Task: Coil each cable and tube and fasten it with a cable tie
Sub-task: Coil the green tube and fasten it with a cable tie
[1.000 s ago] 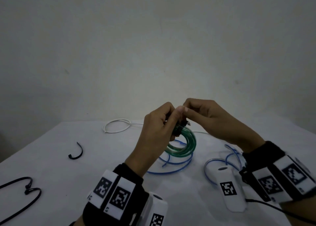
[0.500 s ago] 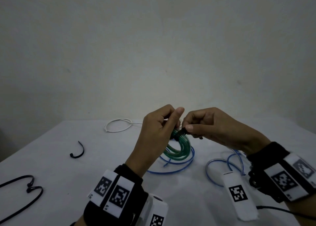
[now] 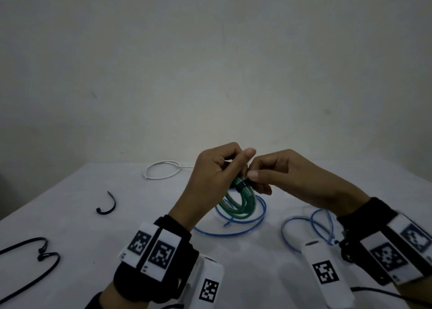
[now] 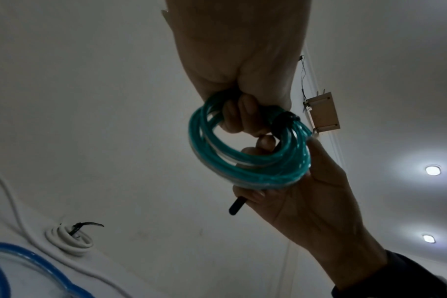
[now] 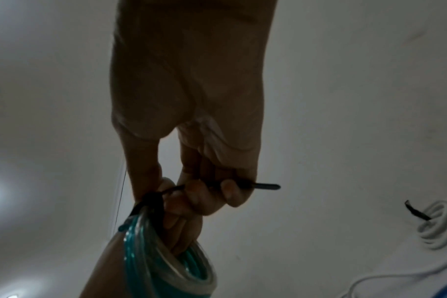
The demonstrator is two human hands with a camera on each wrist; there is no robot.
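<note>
Since a moment before, our right hand (image 3: pixel 289 175) had drawn the black cable tie (image 3: pixel 242 184) snugger, pinching its tail, while our left hand (image 3: pixel 215 180) gripped the green tube coil (image 3: pixel 240 203) above the table (image 3: pixel 70 215), near the loose blue tube (image 3: pixel 233 232).

A coiled green tube (image 3: pixel 240 202), bound by a black cable tie (image 3: pixel 242 184), hangs upright above the loose blue tube (image 3: pixel 233 231).
</note>
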